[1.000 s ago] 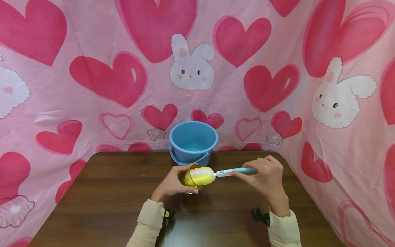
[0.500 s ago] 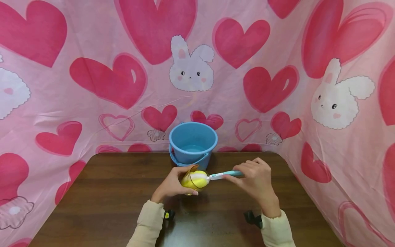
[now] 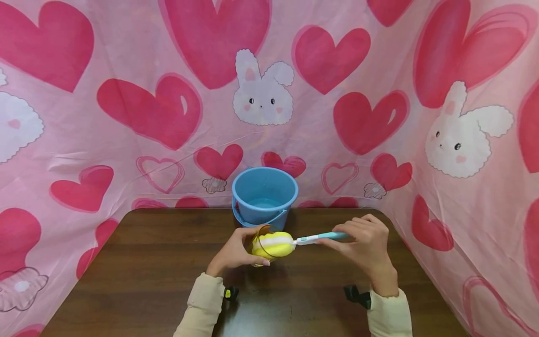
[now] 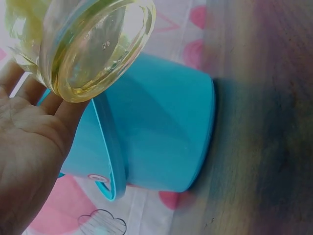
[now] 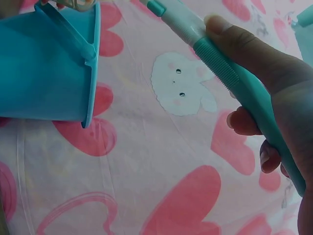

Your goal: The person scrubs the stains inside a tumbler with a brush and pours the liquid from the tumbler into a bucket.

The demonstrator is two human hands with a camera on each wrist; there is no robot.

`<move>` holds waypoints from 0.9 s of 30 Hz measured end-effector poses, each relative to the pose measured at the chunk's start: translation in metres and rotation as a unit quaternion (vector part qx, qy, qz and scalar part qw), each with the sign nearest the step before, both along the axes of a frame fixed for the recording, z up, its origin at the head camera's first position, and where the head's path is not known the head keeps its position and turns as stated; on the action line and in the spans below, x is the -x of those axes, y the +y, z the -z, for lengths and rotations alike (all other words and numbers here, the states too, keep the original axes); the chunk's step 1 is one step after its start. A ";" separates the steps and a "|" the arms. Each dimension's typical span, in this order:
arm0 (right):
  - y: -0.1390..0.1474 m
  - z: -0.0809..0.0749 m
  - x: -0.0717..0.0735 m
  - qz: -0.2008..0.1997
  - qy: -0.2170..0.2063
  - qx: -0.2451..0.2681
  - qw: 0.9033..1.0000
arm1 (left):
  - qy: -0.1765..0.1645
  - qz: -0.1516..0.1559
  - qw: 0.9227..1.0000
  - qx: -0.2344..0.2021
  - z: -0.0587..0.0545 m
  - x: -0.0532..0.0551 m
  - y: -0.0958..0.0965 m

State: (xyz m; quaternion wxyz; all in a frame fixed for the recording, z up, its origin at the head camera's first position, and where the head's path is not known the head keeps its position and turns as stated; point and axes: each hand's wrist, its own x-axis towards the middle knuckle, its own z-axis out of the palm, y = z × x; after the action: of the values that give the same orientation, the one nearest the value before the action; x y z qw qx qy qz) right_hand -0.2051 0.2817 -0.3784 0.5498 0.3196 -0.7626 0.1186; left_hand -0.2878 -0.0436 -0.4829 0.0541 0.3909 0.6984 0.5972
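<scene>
My left hand (image 3: 234,252) grips an amber see-through glass (image 4: 105,49), tipped on its side above the table with its mouth toward the right. In my right hand (image 3: 364,243) is the teal and white handle of a sponge brush (image 5: 234,73); thumb and fingers wrap round it in the right wrist view. The brush's yellow and white sponge head (image 3: 280,244) sits partly inside the glass, its right end sticking out past the rim. The left wrist view shows the glass's thick round base, with left fingers along its side.
A blue bucket (image 3: 244,201) with some water in it stands at the table's back edge, just behind the glass, its handle hanging down in front. The brown wooden table (image 3: 168,281) meets a pink heart-print cloth (image 3: 126,178) behind.
My right hand moves left, pushing the sponge head deeper into the glass, then back right, drawing it partly out again. My left hand and the glass stay nearly in place.
</scene>
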 end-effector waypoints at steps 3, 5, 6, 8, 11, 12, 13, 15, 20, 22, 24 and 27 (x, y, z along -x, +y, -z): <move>0.001 0.000 0.001 0.003 0.004 0.009 1.000 | 0.004 0.000 1.000 -0.004 -0.001 0.000 0.000; 0.001 0.001 0.003 0.003 0.003 0.015 1.000 | 0.008 0.001 1.000 -0.007 -0.002 0.000 0.001; 0.001 0.002 0.003 0.003 0.002 0.018 1.000 | 0.010 0.002 1.000 -0.008 -0.002 0.000 0.002; 0.000 0.003 0.004 0.002 -0.006 0.024 1.000 | 0.013 0.003 1.000 -0.007 -0.003 0.000 0.003; -0.002 0.006 0.005 -0.001 -0.024 0.029 0.999 | 0.018 0.006 1.000 -0.008 -0.002 -0.001 0.006; -0.003 0.007 0.006 -0.002 -0.028 0.029 0.999 | 0.019 0.006 1.000 -0.008 -0.002 -0.001 0.006; -0.003 0.007 0.006 -0.002 -0.033 0.029 0.999 | 0.019 0.006 1.000 -0.009 -0.002 -0.001 0.007; -0.004 0.009 0.007 -0.003 -0.042 0.030 0.999 | 0.019 0.006 1.000 -0.011 -0.001 -0.001 0.008; -0.008 0.012 0.010 -0.006 -0.052 0.031 0.998 | 0.019 0.004 1.000 -0.012 0.000 -0.002 0.009; -0.009 0.013 0.011 -0.006 -0.052 0.030 0.998 | 0.021 0.000 1.000 -0.011 0.000 -0.002 0.008; -0.010 0.014 0.012 -0.003 -0.055 0.028 0.998 | 0.023 0.000 1.000 -0.010 0.000 -0.002 0.008; -0.012 0.015 0.013 0.003 -0.064 0.027 0.998 | 0.023 0.000 1.000 -0.011 0.000 -0.003 0.008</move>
State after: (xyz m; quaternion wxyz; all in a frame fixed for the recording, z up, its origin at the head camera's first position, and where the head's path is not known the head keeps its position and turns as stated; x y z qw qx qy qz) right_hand -0.2179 0.2700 -0.3932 0.5089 0.2942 -0.7935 0.1575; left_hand -0.2851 -0.0353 -0.4830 0.0340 0.4049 0.6930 0.5955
